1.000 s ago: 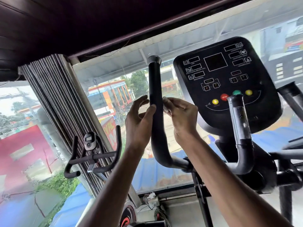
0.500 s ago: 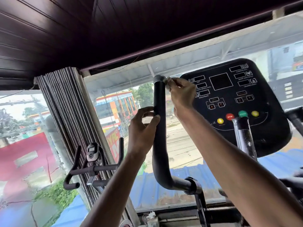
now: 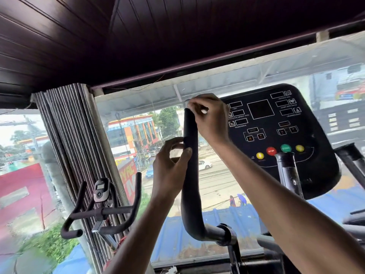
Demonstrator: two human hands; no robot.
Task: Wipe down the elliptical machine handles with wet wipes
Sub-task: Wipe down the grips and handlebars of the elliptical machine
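Observation:
The elliptical's black left handle [image 3: 190, 186] rises upright in the middle of the view and bends right at its base. My right hand [image 3: 209, 117] covers the handle's top end, fingers curled over it and pinching a white wet wipe [image 3: 203, 111], of which only small bits show. My left hand [image 3: 170, 165] grips the handle at mid height, thumb in front and fingers behind. A second, shorter handle [image 3: 287, 171] with a metal sensor strip stands below the console.
The black console [image 3: 276, 135] with red, green and yellow buttons sits right of the handle. A big window is behind. An exercise bike's handlebar [image 3: 98, 210] and folded blinds [image 3: 69, 145] are at the left. Another black bar [image 3: 351, 159] shows at the far right.
My right hand slid with the wipe from mid handle up to its top end. My left hand stayed holding the handle's middle. The camera tilted upward.

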